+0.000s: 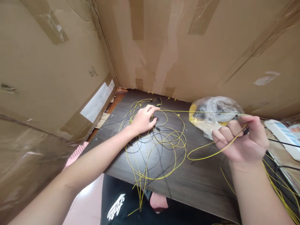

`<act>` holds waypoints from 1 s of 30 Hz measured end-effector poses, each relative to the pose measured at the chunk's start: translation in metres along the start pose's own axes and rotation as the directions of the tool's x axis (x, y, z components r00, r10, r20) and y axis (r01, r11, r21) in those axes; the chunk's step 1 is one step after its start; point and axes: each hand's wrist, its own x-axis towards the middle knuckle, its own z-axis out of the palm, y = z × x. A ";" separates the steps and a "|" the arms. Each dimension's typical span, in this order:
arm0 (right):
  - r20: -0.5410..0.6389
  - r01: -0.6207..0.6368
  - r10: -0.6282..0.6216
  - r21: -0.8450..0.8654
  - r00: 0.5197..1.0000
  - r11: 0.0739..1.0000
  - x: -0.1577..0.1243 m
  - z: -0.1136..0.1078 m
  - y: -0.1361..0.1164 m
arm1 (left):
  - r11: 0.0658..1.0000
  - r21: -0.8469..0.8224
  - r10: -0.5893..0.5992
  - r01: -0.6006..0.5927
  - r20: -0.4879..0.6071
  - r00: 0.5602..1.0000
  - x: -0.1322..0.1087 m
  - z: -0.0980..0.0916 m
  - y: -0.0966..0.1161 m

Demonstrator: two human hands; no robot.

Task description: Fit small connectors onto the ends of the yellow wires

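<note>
Yellow and black wires [174, 156] lie in a loose, tangled heap on the dark table [194, 184], some hanging over its front edge. My left hand [145, 120] rests over the back of the heap, thumb apart from the fingers, the other fingertips partly hidden. From beside its index finger a yellow wire [199, 112] runs taut to my right hand [243, 137]. That hand is closed, pinching the wire between thumb and index finger, with a loop hanging to its left. A small black connector [246, 131] shows at its fingers.
A clear plastic bag [213, 112] with dark and yellow contents sits at the back right. Beyond my right hand lie a white and blue strip [284, 137] and more yellow wires [278, 187]. Cardboard walls [164, 56] stand behind and to the left.
</note>
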 end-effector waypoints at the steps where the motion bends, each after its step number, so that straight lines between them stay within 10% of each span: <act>1: -0.022 -0.003 0.003 0.032 1.000 0.999 0.001 -0.001 -0.001 | 0.999 -0.045 -0.001 0.000 -0.024 1.000 0.000 0.000 0.000; 9: -0.266 0.044 -0.002 0.150 0.964 0.988 0.013 0.001 0.013 | 0.760 -0.626 -0.338 0.176 -0.148 0.930 0.006 -0.001 -0.005; 15: -0.343 0.058 0.003 0.167 0.939 0.984 0.016 0.000 0.020 | 0.643 -0.722 -0.468 0.254 -0.109 0.877 0.009 -0.002 -0.009; 30: -0.338 0.070 -0.057 0.028 0.939 0.997 0.017 0.004 0.029 | 0.882 -0.369 -0.385 0.293 -0.208 0.899 0.006 -0.007 -0.015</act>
